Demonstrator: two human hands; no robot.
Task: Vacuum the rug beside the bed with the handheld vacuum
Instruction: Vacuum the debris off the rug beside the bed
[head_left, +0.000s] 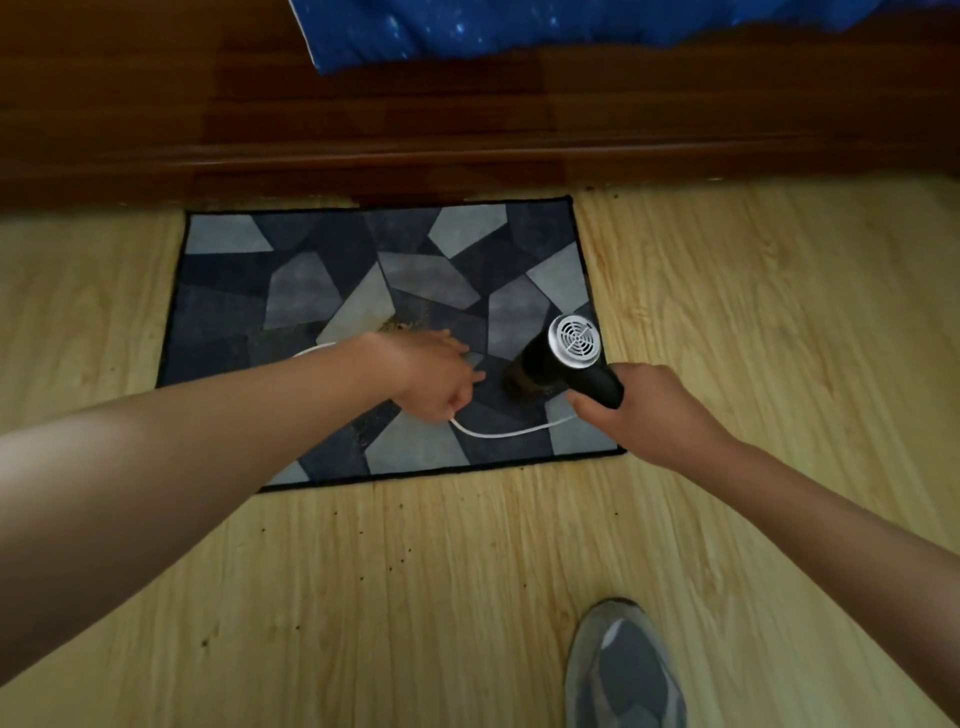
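Beside the bed, a pale wood-grain floor (727, 312) fills most of the view, seen from above. A dark brown wooden bed frame (363, 130) runs across the top, with a blue star-print blanket (519, 26) hanging over it. A rectangular rug of grey and navy angular patches (322, 249) lies on the floor against the frame.

Two bare arms reach over the rug's near half, hands apart. The right hand (639, 410) is wrapped round the handle of a black handheld vacuum with a silver vented back (566, 358), its nozzle end down on the rug near the right edge. The left hand (431, 374) grips the vacuum's thin white cord (498, 432), which sags between the hands.

Vacuuming looks barely begun: a small tan pile of crumbs (402, 326) remains mid-rug just beyond the left hand, and dark specks (395, 558) dot the floor nearby. The vacuum's brownish dust cup (524, 382) is too blurred to judge what it holds. A grey shoe (623, 670) stands at the bottom.
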